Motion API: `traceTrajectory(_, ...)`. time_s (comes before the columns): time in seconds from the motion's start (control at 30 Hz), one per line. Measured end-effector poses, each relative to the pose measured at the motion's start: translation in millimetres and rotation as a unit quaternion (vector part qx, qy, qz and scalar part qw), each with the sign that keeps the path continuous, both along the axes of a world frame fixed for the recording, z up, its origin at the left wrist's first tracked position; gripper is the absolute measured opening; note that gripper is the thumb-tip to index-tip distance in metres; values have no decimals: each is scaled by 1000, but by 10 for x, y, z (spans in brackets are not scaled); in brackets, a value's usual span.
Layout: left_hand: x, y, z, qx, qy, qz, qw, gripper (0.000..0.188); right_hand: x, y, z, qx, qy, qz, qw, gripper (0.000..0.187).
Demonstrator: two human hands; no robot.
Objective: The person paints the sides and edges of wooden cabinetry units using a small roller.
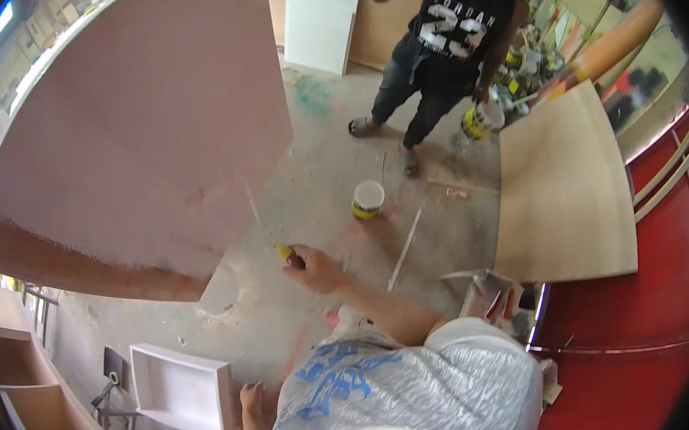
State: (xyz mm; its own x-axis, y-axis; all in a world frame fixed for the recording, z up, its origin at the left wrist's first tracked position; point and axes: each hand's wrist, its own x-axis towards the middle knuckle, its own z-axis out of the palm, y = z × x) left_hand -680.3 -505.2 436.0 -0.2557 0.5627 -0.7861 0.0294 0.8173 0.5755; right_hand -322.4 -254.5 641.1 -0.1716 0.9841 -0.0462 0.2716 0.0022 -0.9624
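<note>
A large curved panel point(155, 114) fills the left side, coated pinkish-mauve except for a browner strip along its lower edge. My right hand point(316, 270) is closed round the yellow-and-dark handle of a paint roller point(284, 251). From that handle a thin pale rod runs up toward the panel; the roller's head is hard to make out. My left hand point(251, 398) hangs low beside a white shallow tray-like box point(182, 394). Its fingers look loosely apart, with nothing seen in them. On the floor ahead stands a pale-topped bucket point(368, 198) with a yellow-and-black side.
A person point(448, 47) in a black top stands ahead, near another bucket point(482, 119). To the right are a bare curved wooden panel point(571, 187) and a large red surface point(624, 325). A thin strip point(405, 250) lies on the floor. Wooden compartments point(3, 356) stand lower left.
</note>
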Motion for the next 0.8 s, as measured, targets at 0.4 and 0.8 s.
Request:
traceTrajectory(0.4, -199, -925, -622, 298, 366, -440, 764, 19, -624, 40, 278, 67, 44, 78, 994, 35)
traceTrajectory(0.8, -229, -2079, -1308, 56, 195, -184, 962, 30, -1762, 253, 1084, 84, 175, 180, 964, 35)
